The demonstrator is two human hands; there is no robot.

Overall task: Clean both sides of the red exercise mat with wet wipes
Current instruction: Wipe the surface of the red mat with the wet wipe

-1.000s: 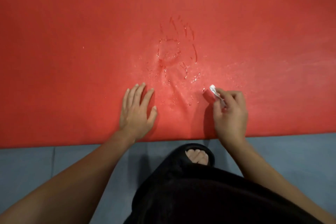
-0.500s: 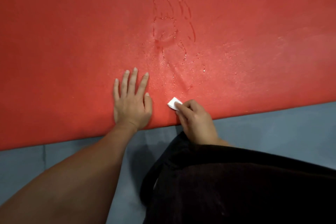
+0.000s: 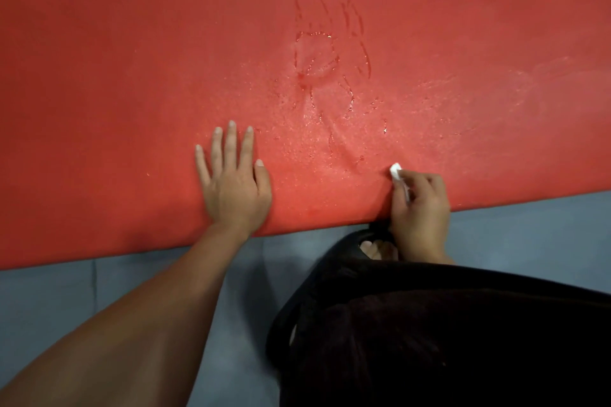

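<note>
So the red exercise mat (image 3: 132,76) takes up most of the view, laid out flat on a grey-blue floor (image 3: 66,301), with its near edge running slightly uphill from left to right. A big patch of the surface around the middle is left shiny and wet, with streaks and beads of water (image 3: 327,53) that look a bit like a handprint shape, plus a shallow crease trailing down toward the near edge.

Along the bottom right, a dark black garment (image 3: 446,340) is seen covering the person's lap and legs, and a few toes in a black slipper (image 3: 377,246) are just poking out beside the mat's edge.

The left forearm is stretched in from the lower left. The left hand (image 3: 231,185) is laid flat on the mat near its front edge, palm down, fingers straight and slightly fanned, thumb out to the side.

The right hand (image 3: 420,205) is set over the mat's near edge, to the right of the left one, fingers curled in. A small folded wet wipe (image 3: 396,173) is pinched between its fingertips and pressed against the mat, only a white corner really being visible past the fingers.
</note>
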